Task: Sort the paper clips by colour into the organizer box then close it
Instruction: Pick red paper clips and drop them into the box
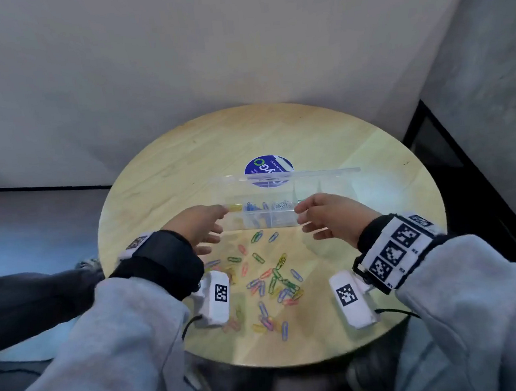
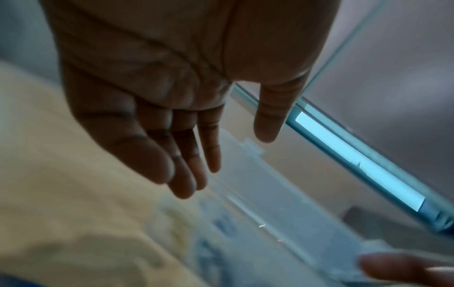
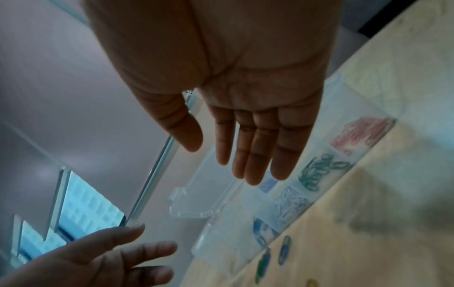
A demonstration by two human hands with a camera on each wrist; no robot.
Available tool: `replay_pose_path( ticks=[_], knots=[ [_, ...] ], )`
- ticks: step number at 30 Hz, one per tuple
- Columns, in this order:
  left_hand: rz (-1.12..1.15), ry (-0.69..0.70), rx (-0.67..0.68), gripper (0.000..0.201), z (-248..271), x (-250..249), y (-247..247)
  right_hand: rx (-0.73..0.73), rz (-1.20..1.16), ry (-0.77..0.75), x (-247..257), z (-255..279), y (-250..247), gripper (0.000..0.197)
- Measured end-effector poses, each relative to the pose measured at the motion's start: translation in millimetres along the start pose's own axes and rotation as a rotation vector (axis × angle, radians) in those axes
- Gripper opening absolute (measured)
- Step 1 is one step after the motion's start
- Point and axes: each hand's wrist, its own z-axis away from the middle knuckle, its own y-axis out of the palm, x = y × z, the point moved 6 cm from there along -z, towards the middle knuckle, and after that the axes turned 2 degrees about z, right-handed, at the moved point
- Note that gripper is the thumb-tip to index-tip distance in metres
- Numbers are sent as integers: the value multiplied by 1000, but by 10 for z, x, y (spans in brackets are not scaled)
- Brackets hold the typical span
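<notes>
A clear plastic organizer box (image 1: 268, 216) sits on a round wooden table (image 1: 160, 173), right in front of both sets of fingertips. Its lid (image 1: 283, 181) stands open, tipped up on the far side of the box, past the fingers.

The left hand (image 1: 196, 225) reaches toward the left end of the box. Its fingers (image 2: 181, 155) are straight and loose and hold nothing. From the head view its fingertips are just beside the box, but I cannot tell if they touch it.

The right hand (image 1: 331, 216) reaches toward the right end of the box. Its fingers (image 3: 255, 151) are also straight and spread a little, with nothing in them. They hang just above the box.

The box has little rooms in a row. In the right wrist view, under and past the right fingertips, one room holds pink clips (image 3: 361, 134), the next holds green clips (image 3: 319, 170), the next holds white or silver clips (image 3: 292, 203), and the next holds blue clips (image 3: 263, 233). In the head view, a room close to the left fingertips holds yellow clips (image 1: 236, 208).

Many loose paper clips (image 1: 268, 282) in mixed colours lie scattered on the table, on the near side of the box, behind the fingers and between the two wrists.

A round blue sticker (image 1: 268, 164) is on the table beyond the lid.
</notes>
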Motion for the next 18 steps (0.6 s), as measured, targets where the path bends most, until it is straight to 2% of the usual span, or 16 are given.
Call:
replay_pose_path(
  ticks=[2, 6, 10, 14, 18],
  knots=[
    [-175, 2, -62, 24, 54, 140, -155, 34, 211, -13, -43, 68, 107, 9],
    [-482, 32, -91, 5, 30, 374, -309, 89, 511, -50, -95, 119, 327, 12],
    [-652, 5, -83, 14, -58, 566, -331, 83, 713, -85, -15, 29, 533, 20],
    [-711, 8, -56, 34, -251, 663, -293, 119, 953, -110, 85, -153, 773, 41],
    [-786, 31, -22, 32, -385, 720, -286, 167, 1205, -146, 65, -383, 1032, 64]
  ],
)
